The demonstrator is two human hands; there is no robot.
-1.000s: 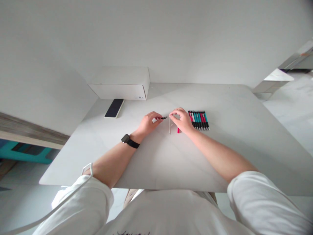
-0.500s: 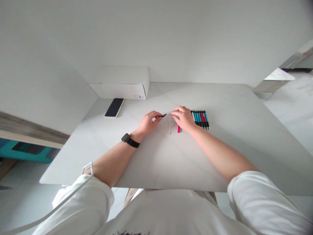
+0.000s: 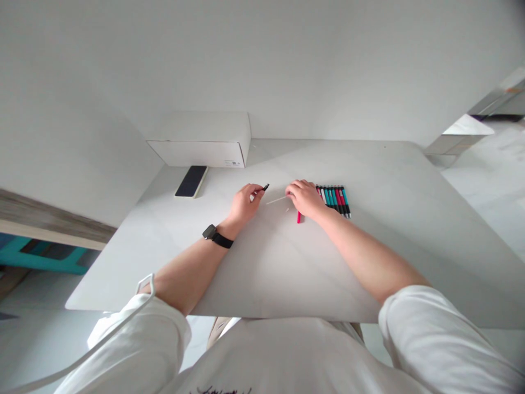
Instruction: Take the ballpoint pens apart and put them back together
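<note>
**Black piece (image 3: pixel 266 187) and white rod (image 3: pixel 276 201) in our fingers**

The fingers of our left hand (image 3: pixel 245 205) are closed in a pinch on the black piece, whose end sticks out past the fingertips and slants away from us to the right. The fingers of our right hand (image 3: pixel 304 197) are pinched together on one end of the white rod; the rest of it points toward the left hand, its free end a little nearer to us. The rod spans much of the gap between our hands but stays apart from the black piece.

Just beside the right hand, on our side of it, a red tube (image 3: pixel 299 218) lies on the table (image 3: pixel 262 268), its far end hidden by the hand. Next to the tube is a pale bit (image 3: pixel 287 209), too small for us to make out. To the right, pens (image 3: pixel 335 201) lie side by side in a row, mostly teal, red and black, their black grips toward us; we cannot tell whether the hand touches the nearest one.

Farther out, we wear a black watch (image 3: pixel 217 236) on the left wrist. Beyond the left hand, a phone (image 3: pixel 191 181) lies flat, dark screen up, just in front of a white box (image 3: pixel 197 153) at the back of the table, by the wall (image 3: pixel 307 65).
</note>
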